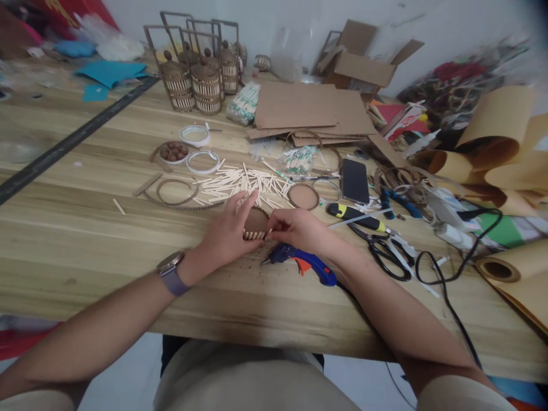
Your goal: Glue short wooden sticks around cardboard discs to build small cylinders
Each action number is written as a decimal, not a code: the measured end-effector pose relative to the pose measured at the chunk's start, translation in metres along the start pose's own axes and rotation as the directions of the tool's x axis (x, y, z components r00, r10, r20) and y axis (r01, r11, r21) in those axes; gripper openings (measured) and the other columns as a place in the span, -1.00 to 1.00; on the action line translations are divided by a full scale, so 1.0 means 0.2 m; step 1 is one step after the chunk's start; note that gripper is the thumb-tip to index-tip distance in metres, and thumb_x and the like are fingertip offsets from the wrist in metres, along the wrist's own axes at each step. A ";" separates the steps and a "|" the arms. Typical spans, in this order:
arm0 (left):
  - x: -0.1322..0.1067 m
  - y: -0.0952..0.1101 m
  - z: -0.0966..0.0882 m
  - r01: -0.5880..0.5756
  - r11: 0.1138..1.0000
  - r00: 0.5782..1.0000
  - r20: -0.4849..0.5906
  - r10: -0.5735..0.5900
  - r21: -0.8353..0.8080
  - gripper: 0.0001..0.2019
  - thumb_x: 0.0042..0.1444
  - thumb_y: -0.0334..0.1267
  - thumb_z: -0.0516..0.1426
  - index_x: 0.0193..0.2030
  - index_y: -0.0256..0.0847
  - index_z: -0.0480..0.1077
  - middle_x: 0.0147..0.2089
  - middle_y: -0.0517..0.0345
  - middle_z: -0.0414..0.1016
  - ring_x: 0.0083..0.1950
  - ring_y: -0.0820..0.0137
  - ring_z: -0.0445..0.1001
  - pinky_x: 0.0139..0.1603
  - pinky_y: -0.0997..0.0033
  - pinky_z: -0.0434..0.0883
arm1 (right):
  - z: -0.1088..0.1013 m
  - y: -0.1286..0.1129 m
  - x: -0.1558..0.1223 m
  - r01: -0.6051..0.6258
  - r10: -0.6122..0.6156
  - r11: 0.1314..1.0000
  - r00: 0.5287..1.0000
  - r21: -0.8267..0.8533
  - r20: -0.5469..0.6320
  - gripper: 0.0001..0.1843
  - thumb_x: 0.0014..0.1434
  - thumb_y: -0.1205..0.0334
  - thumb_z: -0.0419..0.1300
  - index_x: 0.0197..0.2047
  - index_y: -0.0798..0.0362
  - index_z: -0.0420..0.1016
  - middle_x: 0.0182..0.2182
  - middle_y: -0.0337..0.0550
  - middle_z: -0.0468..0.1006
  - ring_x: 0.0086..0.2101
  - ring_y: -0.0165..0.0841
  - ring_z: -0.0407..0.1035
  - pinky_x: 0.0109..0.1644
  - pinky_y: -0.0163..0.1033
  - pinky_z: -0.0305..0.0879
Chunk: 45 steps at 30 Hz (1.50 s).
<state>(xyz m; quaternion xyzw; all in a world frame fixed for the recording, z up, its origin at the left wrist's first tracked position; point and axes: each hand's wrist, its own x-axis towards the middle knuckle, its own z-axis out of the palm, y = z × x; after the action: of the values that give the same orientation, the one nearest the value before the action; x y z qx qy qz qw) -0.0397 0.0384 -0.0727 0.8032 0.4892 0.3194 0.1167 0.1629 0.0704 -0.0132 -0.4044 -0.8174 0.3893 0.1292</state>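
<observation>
My left hand (231,225) curls around the left side of a round cardboard disc (257,221), thumb and fingers gripping its edge. Short pale sticks (254,234) stand in a row along the disc's near rim. At its right edge my right hand (295,231) pinches with thumb and forefinger; a tiny pale stick seems to show between the fingertips. Just below lies a blue glue gun (306,262) with an orange trigger. Behind my hands spreads a heap of loose wooden sticks (244,185). A second rimmed disc (303,196) rests beside the heap.
Small stick-sided lanterns with tall handles (208,85) stand at the back. Tape rolls (202,162) and a bowl of brown beads (173,152) lie left. Right are a phone (355,180), a utility knife (357,217), scissors (390,258), a black cable (445,297) and paper rolls (499,268).
</observation>
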 end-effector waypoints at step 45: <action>0.01 -0.02 -0.03 0.014 0.998 0.996 0.093 -0.009 -0.054 -0.03 -0.03 -0.05 0.38 0.44 -0.02 -0.03 0.42 -0.19 -0.01 0.45 -0.11 0.06 0.36 -0.22 0.21 | -0.06 -0.05 -0.04 0.108 -0.124 0.964 0.991 -0.245 -0.052 -0.69 0.08 0.23 0.39 -0.11 0.06 0.45 -0.28 -0.18 0.50 -0.33 -0.34 0.34 -0.27 -0.30 0.18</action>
<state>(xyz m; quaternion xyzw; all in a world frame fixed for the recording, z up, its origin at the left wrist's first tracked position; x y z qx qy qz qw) -0.0465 0.0420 -0.0688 0.8108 0.4789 0.2943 0.1632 0.1682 0.0660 0.0032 -0.3812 -0.8762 0.2652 0.1288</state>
